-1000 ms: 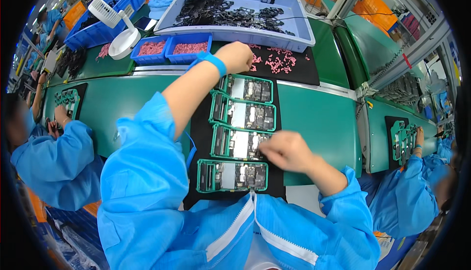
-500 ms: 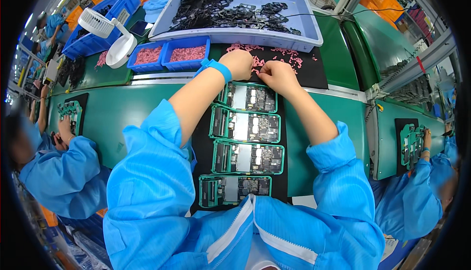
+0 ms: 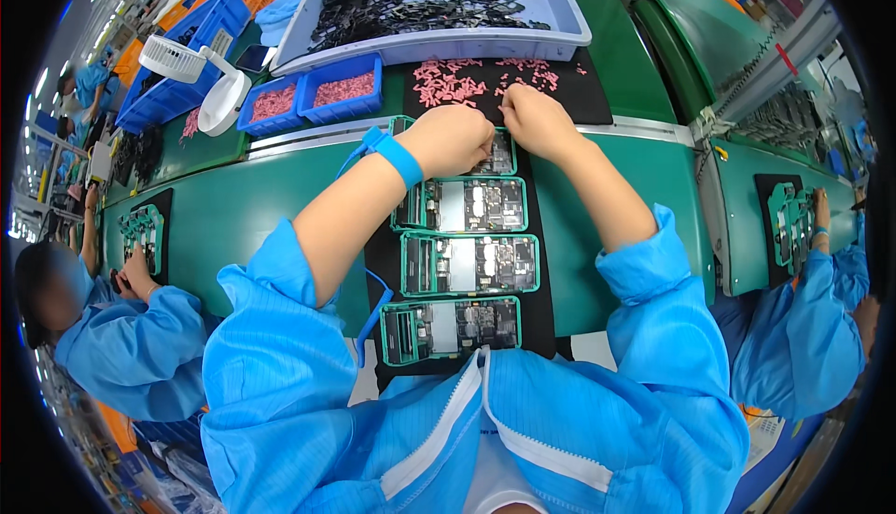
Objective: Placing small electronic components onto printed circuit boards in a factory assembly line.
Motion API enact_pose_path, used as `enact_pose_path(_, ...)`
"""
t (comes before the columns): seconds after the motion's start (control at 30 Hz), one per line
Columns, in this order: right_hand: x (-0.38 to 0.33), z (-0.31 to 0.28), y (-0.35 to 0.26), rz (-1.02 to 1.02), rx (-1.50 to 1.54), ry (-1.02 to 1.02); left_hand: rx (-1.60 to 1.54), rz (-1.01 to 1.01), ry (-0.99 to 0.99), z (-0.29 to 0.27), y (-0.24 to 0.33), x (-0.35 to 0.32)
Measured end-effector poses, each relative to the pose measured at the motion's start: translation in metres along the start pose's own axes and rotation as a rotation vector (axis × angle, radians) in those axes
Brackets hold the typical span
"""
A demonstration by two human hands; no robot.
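Note:
Several opened phone-like device bodies with circuit boards sit in green frames, lined up on a black mat (image 3: 541, 318). My left hand (image 3: 455, 140), with a blue wrist strap (image 3: 397, 154), is over the farthest device (image 3: 504, 152) and covers much of it. Its fingers are curled together with the tips pointing down; anything pinched there is hidden. Just right of it, my right hand (image 3: 541, 124) has thumb and forefinger closed at the near edge of the scattered pink pieces (image 3: 448, 83). What it holds, if anything, is too small to make out. Another green-framed device (image 3: 467, 204) lies closest below my left hand.
Two blue bins (image 3: 341, 94) of pink pieces stand at the far left of the mat. Behind them is a large pale-blue tub (image 3: 429, 47) with black frame-like parts. A white fan (image 3: 219, 103) stands left. Co-workers in blue sit on both sides at green benches.
My left hand has moved nearer, from the device's far edge onto the device itself. My right hand stays by the pink pieces. The whole view has shifted slightly.

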State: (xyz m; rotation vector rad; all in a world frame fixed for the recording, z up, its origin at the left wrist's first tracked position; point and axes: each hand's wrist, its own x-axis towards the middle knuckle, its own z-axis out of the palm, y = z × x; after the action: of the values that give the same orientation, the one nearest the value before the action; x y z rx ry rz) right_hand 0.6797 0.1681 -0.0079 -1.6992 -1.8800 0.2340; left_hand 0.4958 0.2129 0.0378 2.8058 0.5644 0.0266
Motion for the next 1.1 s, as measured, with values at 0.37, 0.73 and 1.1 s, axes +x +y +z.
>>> enact_pose_path(0.37,-0.122,-0.037,-0.009,0.025,0.118,-0.074,0.326,0.044,0.052,0.022,0.026,-0.001)
enact_pose_path(0.73,-0.137,-0.047,-0.025,-0.048,0.164,-0.029,0.535,0.153,-0.017,0.013,0.05,0.001)
enact_pose_path(1.1,-0.13,-0.039,-0.036,-0.165,0.169,-0.042,0.245,0.18,0.126,0.025,0.029,-0.03)
